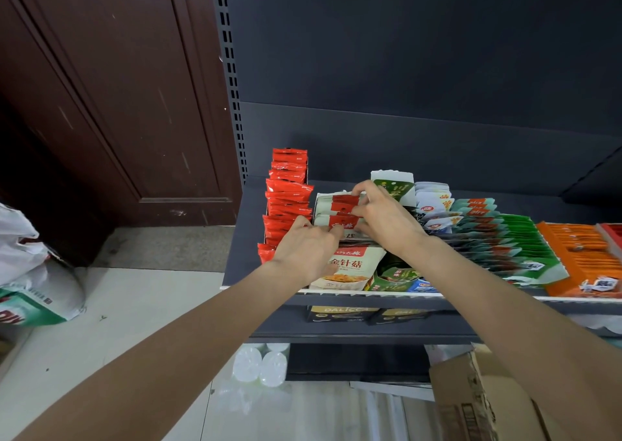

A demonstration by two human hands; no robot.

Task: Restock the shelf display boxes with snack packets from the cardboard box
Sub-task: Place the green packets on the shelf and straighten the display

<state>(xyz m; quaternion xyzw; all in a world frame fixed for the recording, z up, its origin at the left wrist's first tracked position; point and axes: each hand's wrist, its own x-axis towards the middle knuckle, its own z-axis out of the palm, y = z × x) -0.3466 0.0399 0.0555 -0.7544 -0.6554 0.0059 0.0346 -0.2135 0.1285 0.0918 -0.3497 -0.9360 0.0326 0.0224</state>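
A cream display box [350, 272] with red label and mushroom picture stands at the shelf's front edge. Inside it stand cream snack packets with red tops [340, 205]. My left hand [304, 249] pinches the near packets at their left side. My right hand [383, 218] grips the top edges of the packets further back, fingers curled over them. The brown cardboard box [478, 400] sits low at the bottom right, below the shelf; its inside is hidden.
A row of red packets [287, 201] stands left of the cream box. To the right are green [393, 188], white [434, 205], green-striped [525, 245] and orange [579, 255] display boxes. Dark shelf [242, 238], brown door at left, white bags [30, 272] on the floor.
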